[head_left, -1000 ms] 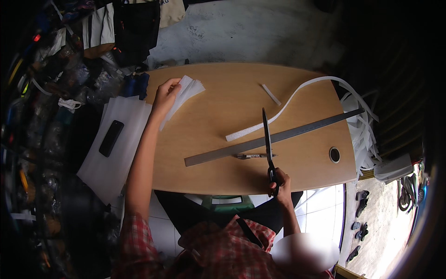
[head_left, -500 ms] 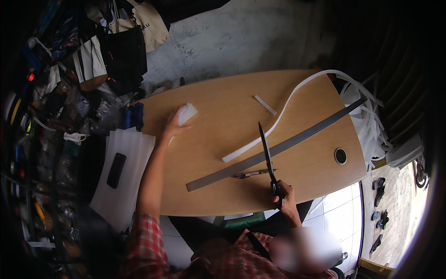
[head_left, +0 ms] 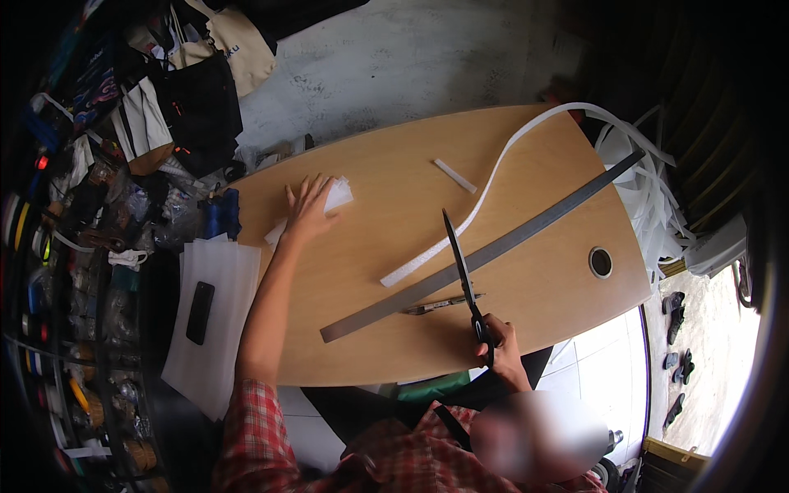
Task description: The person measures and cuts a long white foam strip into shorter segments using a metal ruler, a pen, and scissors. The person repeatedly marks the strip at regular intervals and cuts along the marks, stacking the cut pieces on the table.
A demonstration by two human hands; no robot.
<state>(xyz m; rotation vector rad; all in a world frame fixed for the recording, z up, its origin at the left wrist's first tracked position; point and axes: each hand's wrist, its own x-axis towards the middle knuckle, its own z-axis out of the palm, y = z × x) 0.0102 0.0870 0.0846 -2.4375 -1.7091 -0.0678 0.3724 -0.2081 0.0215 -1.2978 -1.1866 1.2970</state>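
My left hand point(head_left: 307, 212) lies with fingers spread over several small white pieces point(head_left: 340, 194) at the left of the table. More white edges show beneath the wrist. In my right hand point(head_left: 503, 345), near the table's front edge, are large black scissors point(head_left: 460, 264), pointing away from me with the blades together. Just left of their blades ends a long white strip point(head_left: 415, 266), which curves back to the far right. A long grey metal ruler point(head_left: 526, 235) lies diagonally under the scissors. Beyond, a short white strip point(head_left: 455, 176) rests alone on the wood.
A slim pen-like tool point(head_left: 440, 305) lies on the wooden table point(head_left: 362, 271) by the ruler. Translucent sheets point(head_left: 233, 320) bear a black phone point(head_left: 200, 313) at left. Loose white strips point(head_left: 649, 205) hang off the right end, near a round hole point(head_left: 601, 262). Crowded shelves point(head_left: 90, 329) stand left.
My left hand has moved from gripping the side of the white pieces to lying spread over them. My right hand still holds the scissors, and the whole view has shifted slightly.
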